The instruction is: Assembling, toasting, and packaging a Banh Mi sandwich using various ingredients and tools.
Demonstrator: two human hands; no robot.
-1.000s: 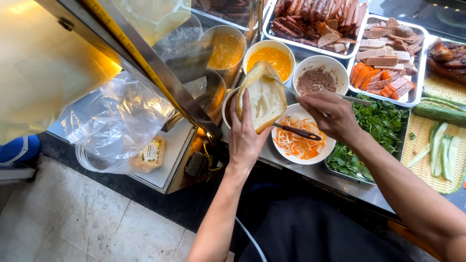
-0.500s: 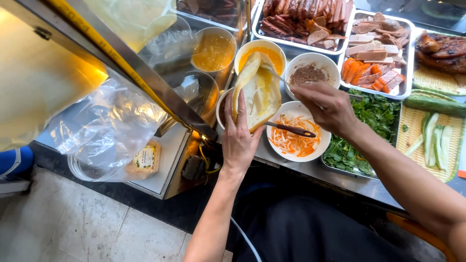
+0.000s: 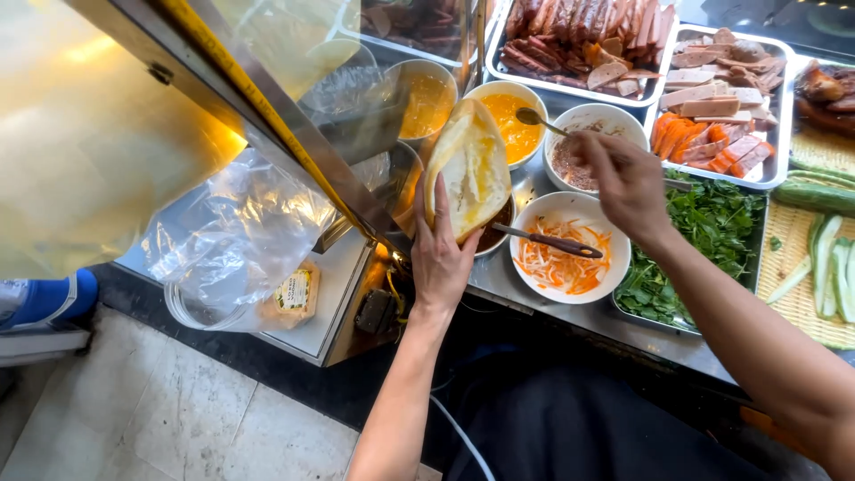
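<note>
My left hand point(image 3: 443, 252) holds a split-open bread roll point(image 3: 468, 166) upright over the counter, its pale inside facing me. My right hand point(image 3: 623, 183) grips a metal spoon point(image 3: 534, 118) whose bowl hovers over the white bowl of orange sauce point(image 3: 510, 132). Under that hand sits a white bowl of brown paste point(image 3: 579, 142). A white bowl of shredded carrot and radish point(image 3: 567, 256) lies below, with tongs point(image 3: 552, 240) resting across it.
Metal trays of sliced meats point(image 3: 583, 44) and cold cuts point(image 3: 717, 98) stand at the back. A tray of green herbs point(image 3: 704, 232) and a basket of cucumber strips point(image 3: 824, 258) are at the right. A glass case and a clear plastic bag point(image 3: 236, 232) stand left.
My right hand left the tongs on the carrot bowl, moved up and took the spoon by the sauce bowl. The roll in my left hand stayed nearly in place.
</note>
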